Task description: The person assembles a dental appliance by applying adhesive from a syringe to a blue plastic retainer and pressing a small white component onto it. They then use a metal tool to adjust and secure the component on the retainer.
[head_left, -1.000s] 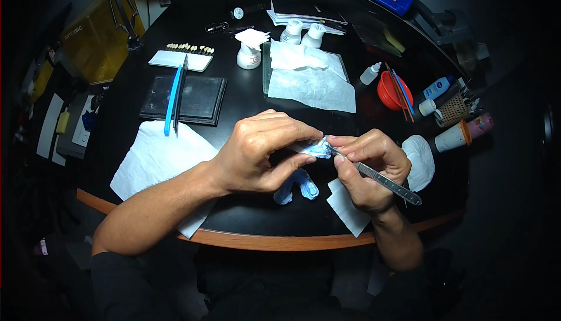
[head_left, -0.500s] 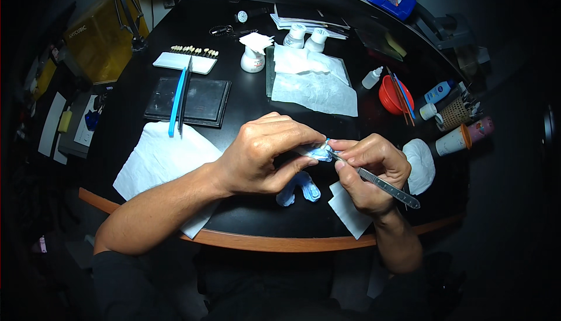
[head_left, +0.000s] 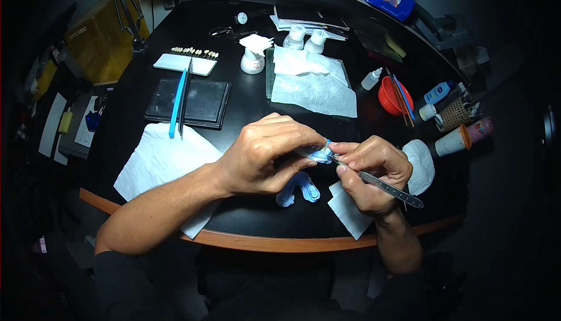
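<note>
My left hand [head_left: 263,151] is closed on a small pale-blue dental model [head_left: 319,155], pinched between thumb and fingers above the desk. In a pen-like grip, my right hand [head_left: 377,172] holds a flat metal scalpel [head_left: 398,194]; its front end meets the model's right side, and the tip itself is too small to make out. My right index finger reaches close to the model too. Just below, a blue horseshoe-shaped dental arch piece [head_left: 308,191] lies on the black desk. A folded white tissue [head_left: 349,213] lies under my right hand.
A white cloth [head_left: 155,160] lies left, beside a black slab [head_left: 190,102] bearing tweezers [head_left: 177,102]. Farther back stand a tooth shade set [head_left: 187,63] and white bottles [head_left: 252,63]. Paper sheets [head_left: 315,93], a red bowl [head_left: 392,96] and a brush holder [head_left: 453,116] stand right.
The scalpel's rear end has shifted slightly right and down. My left hand and the dental model have barely moved.
</note>
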A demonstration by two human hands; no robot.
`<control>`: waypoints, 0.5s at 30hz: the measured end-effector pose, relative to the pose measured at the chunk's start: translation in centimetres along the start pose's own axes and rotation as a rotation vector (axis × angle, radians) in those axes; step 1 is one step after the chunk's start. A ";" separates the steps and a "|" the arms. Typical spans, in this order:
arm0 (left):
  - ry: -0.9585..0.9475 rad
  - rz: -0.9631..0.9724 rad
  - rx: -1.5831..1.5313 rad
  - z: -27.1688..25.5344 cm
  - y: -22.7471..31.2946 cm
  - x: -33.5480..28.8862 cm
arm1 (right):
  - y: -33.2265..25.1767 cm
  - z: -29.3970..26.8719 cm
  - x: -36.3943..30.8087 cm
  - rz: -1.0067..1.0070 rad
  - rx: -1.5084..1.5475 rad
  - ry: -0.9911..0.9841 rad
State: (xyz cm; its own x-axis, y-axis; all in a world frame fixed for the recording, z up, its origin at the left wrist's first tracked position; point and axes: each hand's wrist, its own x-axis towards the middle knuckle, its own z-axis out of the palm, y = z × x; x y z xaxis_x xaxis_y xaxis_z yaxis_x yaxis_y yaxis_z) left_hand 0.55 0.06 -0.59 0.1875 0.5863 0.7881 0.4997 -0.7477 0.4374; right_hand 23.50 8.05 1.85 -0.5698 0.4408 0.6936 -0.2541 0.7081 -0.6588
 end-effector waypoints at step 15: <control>-0.058 0.001 -0.115 -0.2 -0.5 0.2 | -0.1 -0.1 0.1 0.015 -0.013 -0.038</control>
State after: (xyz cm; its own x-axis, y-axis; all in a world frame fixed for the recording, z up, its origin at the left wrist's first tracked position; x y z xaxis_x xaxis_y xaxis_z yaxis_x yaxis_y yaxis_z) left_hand 0.11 0.51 -0.57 0.2380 0.5998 0.7639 0.3998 -0.7773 0.4858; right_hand 23.52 8.10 2.03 -0.6028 0.4302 0.6719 -0.2355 0.7087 -0.6650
